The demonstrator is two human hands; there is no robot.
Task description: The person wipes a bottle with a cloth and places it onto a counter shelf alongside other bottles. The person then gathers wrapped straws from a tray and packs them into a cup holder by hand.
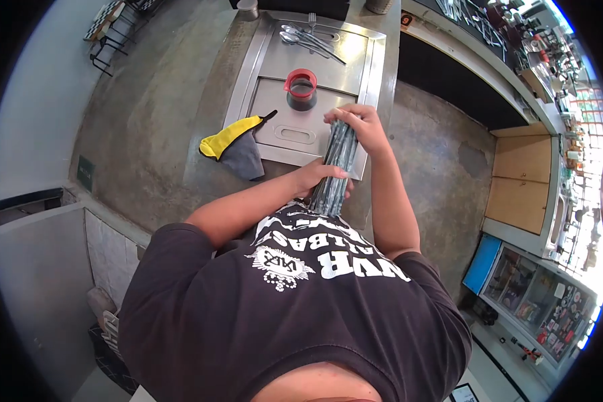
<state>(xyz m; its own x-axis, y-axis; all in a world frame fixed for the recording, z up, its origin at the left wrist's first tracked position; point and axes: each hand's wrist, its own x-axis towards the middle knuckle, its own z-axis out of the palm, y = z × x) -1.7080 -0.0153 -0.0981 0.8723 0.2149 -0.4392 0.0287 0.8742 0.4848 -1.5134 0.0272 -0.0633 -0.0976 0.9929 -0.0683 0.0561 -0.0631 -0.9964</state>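
Observation:
A bundle of long, grey-green patterned sticks or tubes (342, 146) is held near my chest, over the near edge of the counter. My left hand (323, 175) is wrapped round its lower part. Around its upper end my right hand (361, 125) is closed. A glass vessel with a red collar (301, 90) stands on the metal panel just beyond my hands. To the left lies a yellow and grey cloth (238, 147). Several spoons (308, 41) and a fork (312, 22) rest on the far part of the panel.
The metal panel (275, 90) is set in a concrete counter (211, 100). A metal cup (247, 8) stands at its far left. Shelving with utensils (479, 30) runs along the right, with a glass-fronted cabinet (526, 288) nearer.

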